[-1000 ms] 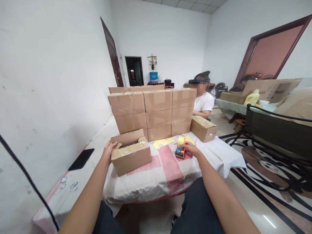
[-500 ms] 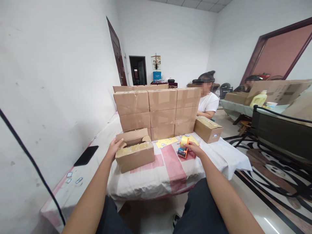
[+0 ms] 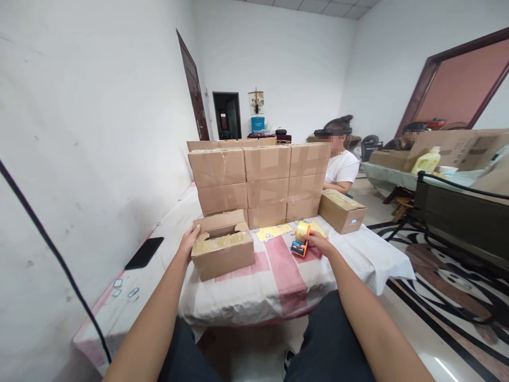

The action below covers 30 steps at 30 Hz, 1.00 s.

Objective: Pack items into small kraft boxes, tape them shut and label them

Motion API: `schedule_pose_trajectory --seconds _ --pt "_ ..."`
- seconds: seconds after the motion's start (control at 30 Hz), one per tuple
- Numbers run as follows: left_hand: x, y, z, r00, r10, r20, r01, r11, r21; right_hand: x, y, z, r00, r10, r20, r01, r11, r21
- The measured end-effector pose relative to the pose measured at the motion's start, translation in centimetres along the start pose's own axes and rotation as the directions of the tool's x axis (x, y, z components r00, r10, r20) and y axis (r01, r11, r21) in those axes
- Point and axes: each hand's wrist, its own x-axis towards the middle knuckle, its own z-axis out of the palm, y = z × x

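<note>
An open-topped cardboard box stands on the cloth-covered table, its back flap raised and tape along its near top edge. My left hand grips its left side, thumb over the rim by the raised flap. To the right, my right hand is closed around an orange tape dispenser with a yellowish roll. The dispenser is just above or resting on the cloth; I cannot tell which. What lies inside the box is hidden.
Closed cardboard boxes are stacked behind the open one. Another closed box sits at the table's right. A black phone-like slab lies at left. Beyond the stack sits a person in a white top. A chair stands at right.
The view has shifted slightly, moving everything a little to the right in the picture. Both hands keep their holds on the box and the tape dispenser.
</note>
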Motion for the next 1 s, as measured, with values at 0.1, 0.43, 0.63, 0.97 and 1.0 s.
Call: schedule_pose_trajectory --seconds 0.1,0.43,0.63,0.97,1.0 --pt "0.3 -0.2 0.1 1.000 -0.009 -0.005 0.009 1.000 -0.005 0.2 0.2 -0.1 1.000 0.010 -0.002 -0.010 1.000 -0.006" --pt "-0.2 -1.2 2.9 0.999 -0.027 0.023 0.028 0.999 -0.039 1.2 1.1 -0.5 0.999 0.037 0.004 -0.036 0.999 -0.041" --pt "-0.8 -1.1 3.9 1.000 -0.013 0.024 0.014 0.999 -0.031 0.6 0.5 -0.3 1.000 0.022 0.018 -0.021 0.998 -0.056" --pt "-1.6 -0.2 4.0 0.999 -0.023 0.033 0.023 1.000 -0.001 0.0 -0.1 0.2 1.000 0.011 0.007 -0.010 0.997 -0.070" --pt "-1.7 -0.2 4.0 0.999 -0.026 0.037 0.026 1.000 0.002 0.1 -0.1 0.2 1.000 0.012 0.006 -0.012 0.998 -0.068"
